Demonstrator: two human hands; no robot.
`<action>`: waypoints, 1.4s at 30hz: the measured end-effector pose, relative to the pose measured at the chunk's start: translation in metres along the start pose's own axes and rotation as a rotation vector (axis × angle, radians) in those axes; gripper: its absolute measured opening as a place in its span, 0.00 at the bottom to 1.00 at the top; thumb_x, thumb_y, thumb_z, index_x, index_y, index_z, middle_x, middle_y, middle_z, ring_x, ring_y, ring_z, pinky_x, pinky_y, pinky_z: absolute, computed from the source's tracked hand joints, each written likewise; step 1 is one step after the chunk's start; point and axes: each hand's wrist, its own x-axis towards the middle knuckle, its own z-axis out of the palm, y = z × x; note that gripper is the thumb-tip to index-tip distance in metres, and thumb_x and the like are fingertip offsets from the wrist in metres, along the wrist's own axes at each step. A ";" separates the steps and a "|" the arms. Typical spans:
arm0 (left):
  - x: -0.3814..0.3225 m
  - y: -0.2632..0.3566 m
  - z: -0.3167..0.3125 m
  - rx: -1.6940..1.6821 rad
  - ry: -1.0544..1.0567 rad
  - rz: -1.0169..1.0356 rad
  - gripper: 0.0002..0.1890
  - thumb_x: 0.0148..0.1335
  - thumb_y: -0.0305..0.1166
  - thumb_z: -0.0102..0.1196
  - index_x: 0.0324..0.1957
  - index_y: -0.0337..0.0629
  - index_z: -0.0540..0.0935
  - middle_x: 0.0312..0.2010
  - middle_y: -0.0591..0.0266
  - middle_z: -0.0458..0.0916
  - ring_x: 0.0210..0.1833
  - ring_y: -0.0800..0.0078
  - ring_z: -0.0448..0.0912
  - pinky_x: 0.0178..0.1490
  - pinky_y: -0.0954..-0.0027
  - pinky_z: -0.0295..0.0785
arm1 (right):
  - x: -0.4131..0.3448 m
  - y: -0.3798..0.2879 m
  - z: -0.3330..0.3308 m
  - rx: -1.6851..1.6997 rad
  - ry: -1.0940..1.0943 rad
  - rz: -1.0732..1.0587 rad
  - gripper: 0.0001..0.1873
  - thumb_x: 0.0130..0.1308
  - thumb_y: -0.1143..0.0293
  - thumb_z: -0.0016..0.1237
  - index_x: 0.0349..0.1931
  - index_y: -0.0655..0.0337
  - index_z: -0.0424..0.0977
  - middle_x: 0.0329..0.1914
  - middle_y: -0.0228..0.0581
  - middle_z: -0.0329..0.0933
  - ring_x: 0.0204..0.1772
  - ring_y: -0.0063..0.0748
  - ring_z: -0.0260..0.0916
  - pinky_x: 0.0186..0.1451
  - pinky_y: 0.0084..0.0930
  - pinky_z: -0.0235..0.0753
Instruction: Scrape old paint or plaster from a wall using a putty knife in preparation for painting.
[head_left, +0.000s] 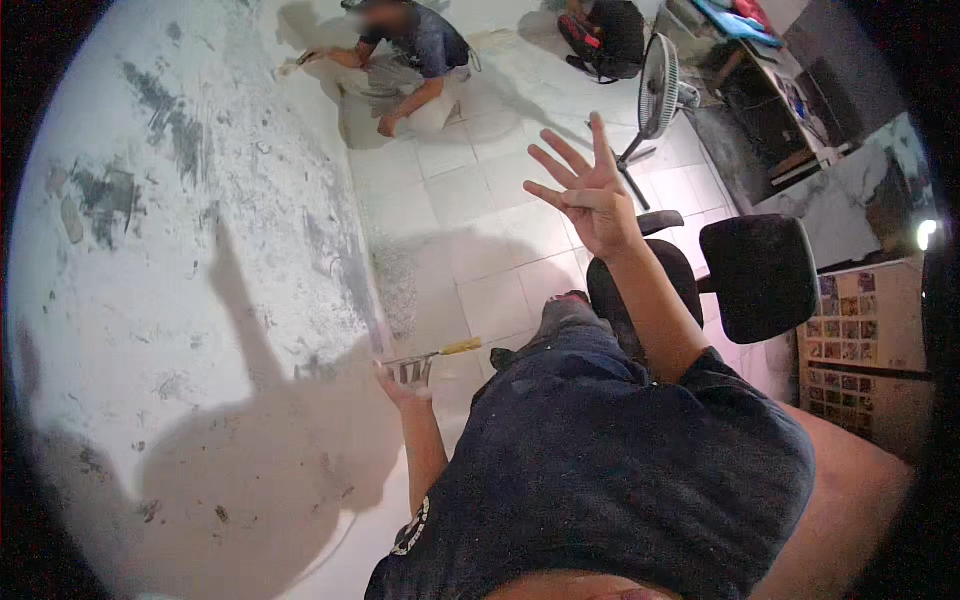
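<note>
My left hand (406, 388) is low beside the wall, its fingers on the thin metal part of a yellow-handled hand tool (460, 346). The handle points right, towards my legs; the tool's exact kind cannot be told. Raised in front of me, my right hand (594, 196) is empty, with its fingers spread and the thumb folded across the palm. The patchy white and grey wall (247, 300) fills the left side and carries my shadow.
A co-worker (420, 52) crouches at the wall ahead, one hand holding a tool against it. Another person (611, 37) sits farther back. A standing fan (660, 86), a black office chair (759, 277) and a shelf unit (795, 112) are on the right. Pale tiles cover the floor (457, 187).
</note>
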 end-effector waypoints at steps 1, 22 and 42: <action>-0.004 -0.001 0.008 -0.030 0.053 -0.016 0.46 0.59 0.66 0.58 0.72 0.54 0.60 0.67 0.49 0.58 0.66 0.44 0.66 0.61 0.35 0.74 | 0.001 -0.007 0.003 0.019 -0.035 0.003 0.65 0.47 0.96 0.35 0.81 0.32 0.23 0.82 0.65 0.38 0.83 0.62 0.45 0.75 0.63 0.66; -0.026 -0.008 0.022 -0.176 0.065 0.007 0.44 0.59 0.62 0.61 0.69 0.47 0.62 0.64 0.50 0.60 0.68 0.42 0.63 0.67 0.28 0.67 | 0.013 -0.018 0.056 0.175 -0.288 0.000 0.67 0.35 0.82 0.48 0.82 0.41 0.35 0.82 0.59 0.45 0.85 0.58 0.41 0.81 0.66 0.48; -0.033 -0.012 -0.001 -0.261 0.182 0.060 0.45 0.58 0.63 0.61 0.70 0.48 0.62 0.67 0.49 0.59 0.69 0.41 0.62 0.68 0.30 0.67 | 0.016 0.023 0.065 -0.074 -0.281 0.175 0.47 0.73 0.82 0.32 0.80 0.33 0.22 0.81 0.65 0.46 0.69 0.63 0.70 0.69 0.51 0.76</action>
